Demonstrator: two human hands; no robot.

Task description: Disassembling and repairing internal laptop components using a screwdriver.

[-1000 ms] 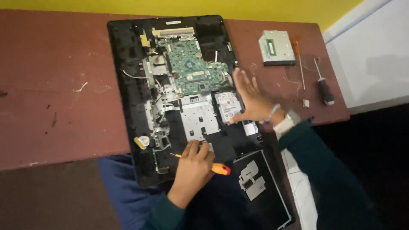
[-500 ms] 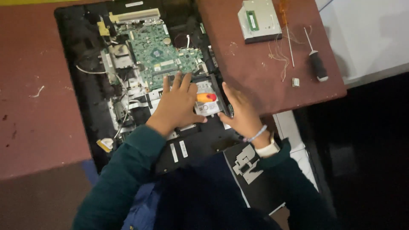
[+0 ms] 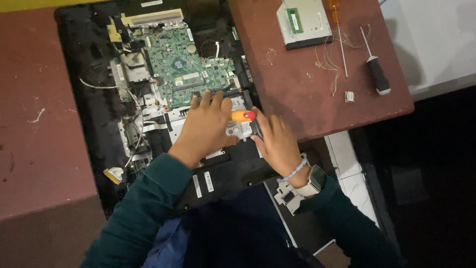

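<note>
Head view, looking down: nearest the camera, dark teal sleeves and a blue lap hide the lower edge of the opened laptop chassis (image 3: 94, 119), which hangs over the front of the reddish-brown table (image 3: 44, 144). The left hand (image 3: 206, 130) lies flat, fingers spread, on the silver metal plate (image 3: 240, 128) in the chassis, with an orange-handled screwdriver (image 3: 242, 115) tucked under its fingers; only the orange and red end shows, and the tip is hidden. The right hand (image 3: 278, 144), wearing a bead bracelet and a watch, presses against the plate's right edge; whether its fingers grasp anything cannot be told. Beyond the hands, the chassis holds a green circuit board (image 3: 183, 67) amid loose wires. Farther right on the table lie a silver drive (image 3: 303, 22), a black-handled screwdriver (image 3: 377, 72) and a thin orange-handled tool (image 3: 339, 34), cut off at the top.
</note>
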